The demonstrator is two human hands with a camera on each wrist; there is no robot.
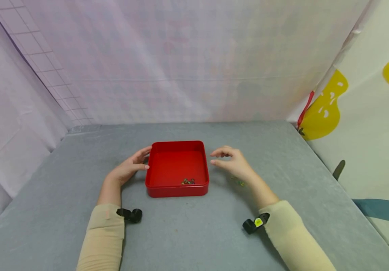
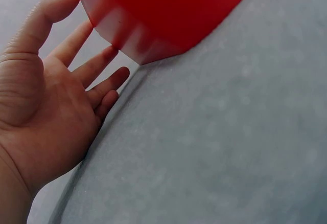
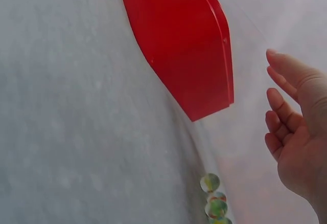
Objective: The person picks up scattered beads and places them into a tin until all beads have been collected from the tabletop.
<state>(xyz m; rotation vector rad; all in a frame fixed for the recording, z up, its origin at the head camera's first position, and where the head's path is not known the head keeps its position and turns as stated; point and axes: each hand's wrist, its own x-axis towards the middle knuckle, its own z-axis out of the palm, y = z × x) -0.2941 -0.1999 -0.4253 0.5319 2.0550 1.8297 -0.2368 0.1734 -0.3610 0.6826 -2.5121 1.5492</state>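
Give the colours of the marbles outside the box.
Marbles: clear with green, yellow and some orange; best in right wrist view.

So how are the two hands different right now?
The left hand touches the red box, while the right hand is apart from it, holding nothing. The left hand is at the box's left side; the right hand is off its right side. Both are bare, with pale sleeves behind them.

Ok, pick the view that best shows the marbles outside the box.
The right wrist view: the marbles look large, their coloured swirls visible. The head view shows them tiny; the left wrist view shows none.
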